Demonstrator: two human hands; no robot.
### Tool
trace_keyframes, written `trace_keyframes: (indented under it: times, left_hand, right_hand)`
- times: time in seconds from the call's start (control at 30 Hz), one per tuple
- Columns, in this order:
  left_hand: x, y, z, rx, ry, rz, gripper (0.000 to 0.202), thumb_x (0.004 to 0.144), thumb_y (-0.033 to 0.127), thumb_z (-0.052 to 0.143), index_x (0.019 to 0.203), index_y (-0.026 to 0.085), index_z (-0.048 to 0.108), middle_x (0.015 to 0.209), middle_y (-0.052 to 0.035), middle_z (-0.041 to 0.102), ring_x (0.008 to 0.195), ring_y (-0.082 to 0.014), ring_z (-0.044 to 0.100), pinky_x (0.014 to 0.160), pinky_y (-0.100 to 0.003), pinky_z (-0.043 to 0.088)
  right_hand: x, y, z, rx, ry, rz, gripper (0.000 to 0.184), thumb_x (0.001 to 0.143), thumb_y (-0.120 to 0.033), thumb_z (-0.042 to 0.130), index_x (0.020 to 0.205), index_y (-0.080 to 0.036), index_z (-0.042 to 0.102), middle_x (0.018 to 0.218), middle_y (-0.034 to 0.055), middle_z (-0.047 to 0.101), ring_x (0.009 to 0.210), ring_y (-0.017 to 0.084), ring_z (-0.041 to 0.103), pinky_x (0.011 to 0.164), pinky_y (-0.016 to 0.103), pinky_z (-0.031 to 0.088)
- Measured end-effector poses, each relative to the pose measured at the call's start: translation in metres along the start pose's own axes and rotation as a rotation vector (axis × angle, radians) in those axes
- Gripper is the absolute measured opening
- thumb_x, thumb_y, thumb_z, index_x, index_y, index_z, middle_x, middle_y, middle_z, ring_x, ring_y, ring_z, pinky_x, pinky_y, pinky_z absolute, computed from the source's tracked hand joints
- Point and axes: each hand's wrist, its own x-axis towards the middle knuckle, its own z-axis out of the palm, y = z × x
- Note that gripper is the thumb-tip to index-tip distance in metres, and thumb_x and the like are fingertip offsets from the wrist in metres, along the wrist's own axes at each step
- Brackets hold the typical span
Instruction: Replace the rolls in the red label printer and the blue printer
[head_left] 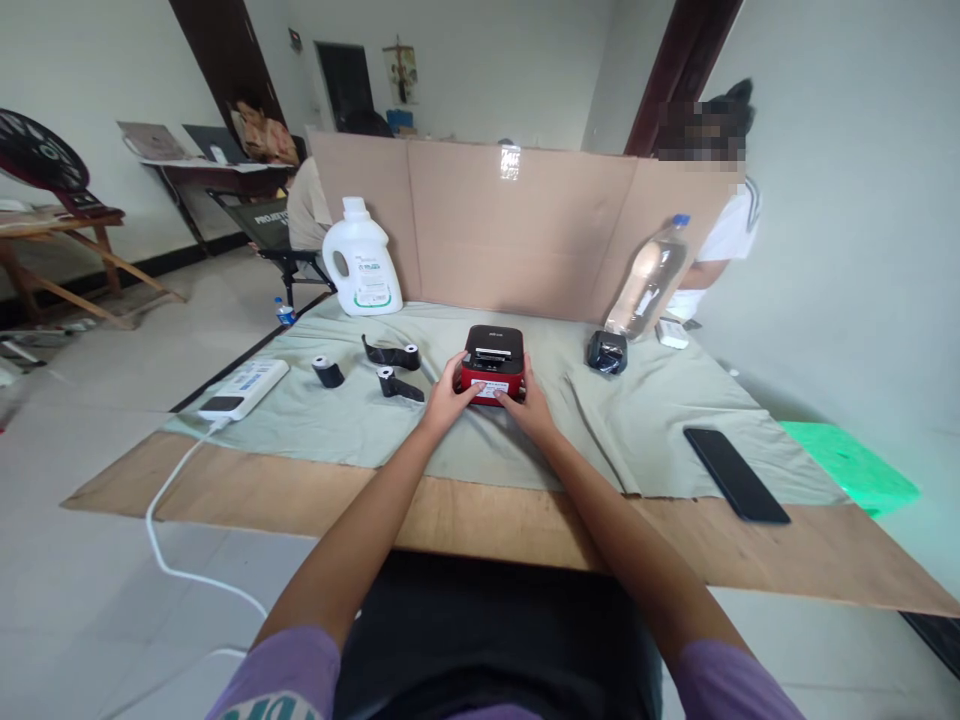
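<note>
A small red and black box-shaped printer (493, 352) with a slot on top and a white label on its near side sits on the cloth in front of me. My left hand (448, 396) grips its left side, thumb on the near face. The right side is held by my right hand (531, 404), its thumb also at the white label. Left of the printer lie three black rolls: one with a loose tail (394, 355), another partly unrolled (399, 386), and a tightly wound roll (328, 372).
A white jug (363, 262) and a clear bottle (648, 280) stand before a cardboard screen (510, 235). Near the bottle sits a black wrapped object (607, 352). A power strip (244, 390) lies left, a phone (735, 475) right. Other people are beyond the screen.
</note>
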Motion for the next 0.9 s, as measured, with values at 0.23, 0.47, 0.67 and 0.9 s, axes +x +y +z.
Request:
trace_keyframes:
  times: [0.23, 0.47, 0.67, 0.9]
  left_hand:
    - [0.006, -0.002, -0.001, -0.015, -0.027, 0.004, 0.071, 0.076, 0.037, 0.079, 0.136, 0.023, 0.043, 0.143, -0.0144, 0.055, 0.127, -0.0258, 0.06, 0.106, -0.043, 0.05]
    - [0.016, -0.008, -0.006, -0.016, -0.052, -0.011, 0.067, 0.068, 0.037, 0.086, 0.12, 0.022, 0.046, 0.136, -0.0147, 0.059, 0.123, -0.0261, 0.062, 0.104, -0.044, 0.051]
    - [0.013, -0.006, -0.005, 0.007, -0.049, -0.01, 0.067, 0.072, 0.037, 0.084, 0.125, 0.023, 0.046, 0.133, -0.0133, 0.063, 0.122, -0.0257, 0.063, 0.104, -0.045, 0.051]
    - [0.011, -0.008, -0.008, 0.041, -0.059, 0.018, 0.07, 0.077, 0.034, 0.08, 0.137, 0.024, 0.045, 0.141, -0.0119, 0.059, 0.128, -0.0262, 0.059, 0.11, -0.045, 0.047]
  right_hand:
    - [0.001, 0.009, -0.001, 0.028, -0.01, -0.017, 0.099, 0.081, -0.04, 0.07, 0.161, -0.025, 0.013, 0.144, 0.0113, 0.057, 0.119, 0.029, 0.064, 0.102, 0.048, 0.053]
    - [0.003, 0.011, -0.002, 0.031, -0.019, -0.011, 0.103, 0.081, -0.039, 0.071, 0.162, -0.026, 0.009, 0.144, 0.0119, 0.057, 0.117, 0.028, 0.065, 0.1, 0.047, 0.055]
    - [0.002, 0.008, -0.001, 0.054, -0.026, 0.035, 0.104, 0.08, -0.042, 0.072, 0.162, -0.026, 0.01, 0.14, 0.0118, 0.059, 0.112, 0.029, 0.068, 0.096, 0.047, 0.057]
    - [0.005, 0.006, -0.011, 0.029, 0.026, 0.015, 0.083, 0.087, -0.052, 0.063, 0.158, -0.026, 0.03, 0.147, 0.013, 0.053, 0.119, 0.03, 0.062, 0.092, 0.045, 0.058]
